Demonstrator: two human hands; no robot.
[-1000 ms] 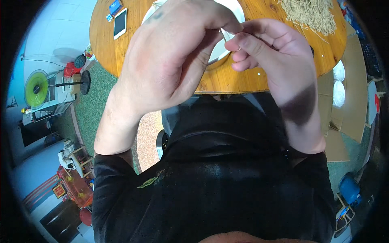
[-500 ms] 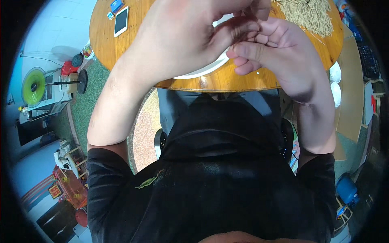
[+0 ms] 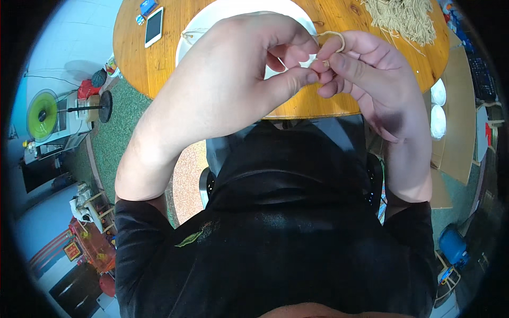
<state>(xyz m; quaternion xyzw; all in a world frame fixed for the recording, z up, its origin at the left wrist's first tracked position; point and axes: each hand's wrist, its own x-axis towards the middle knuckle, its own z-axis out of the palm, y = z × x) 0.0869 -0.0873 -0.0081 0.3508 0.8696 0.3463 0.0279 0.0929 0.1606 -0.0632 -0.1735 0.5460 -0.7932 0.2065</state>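
A thin beige cord [image 3: 340,41] bends in a small loop between my two hands, above the near edge of a round wooden table. My right hand [image 3: 371,71] pinches it between thumb and fingertips. Curled around from the left, my left hand [image 3: 238,74] has its fingers on the cord where it runs behind them, its thumb tip close to the right fingertips. How the left fingers grip is partly hidden. Beneath the hands lies a white round plate [image 3: 222,9]. A knotted cord end shows over the plate's left side, past my left wrist.
A pile of beige cords [image 3: 405,20] lies at the table's far right. A white phone [image 3: 154,27] and a small blue box [image 3: 148,7] sit at the far left of the wooden table [image 3: 132,58]. A green fan [image 3: 42,115] stands off to the left, cardboard [image 3: 458,122] at right.
My hands have drawn slightly apart and nearer to me. The cord loop between them and more of the white plate now show. The left fingers have opened out a little from the right ones.
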